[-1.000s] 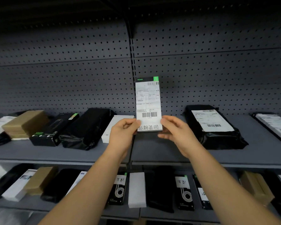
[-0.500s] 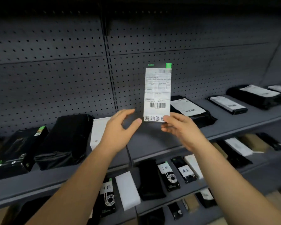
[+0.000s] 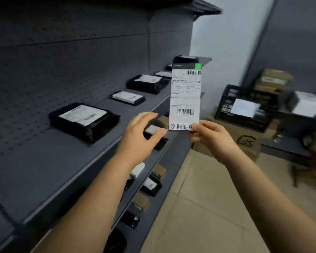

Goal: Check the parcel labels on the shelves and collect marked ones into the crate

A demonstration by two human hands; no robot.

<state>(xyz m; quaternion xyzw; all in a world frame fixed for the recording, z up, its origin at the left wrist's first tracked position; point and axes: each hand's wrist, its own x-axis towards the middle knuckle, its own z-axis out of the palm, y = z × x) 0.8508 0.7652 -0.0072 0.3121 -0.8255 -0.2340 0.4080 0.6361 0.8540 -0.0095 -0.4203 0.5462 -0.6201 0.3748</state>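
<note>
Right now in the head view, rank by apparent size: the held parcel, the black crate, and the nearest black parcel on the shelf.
1. Nearest black parcel
2. Black crate
3. Held parcel
The first two look close, and nearness to the camera skews all three.

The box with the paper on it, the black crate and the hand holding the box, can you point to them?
box (image 3: 186,92), head view, middle of its white label
black crate (image 3: 224,105), head view, its left slatted wall
right hand (image 3: 211,136), head view, back of the hand
</note>
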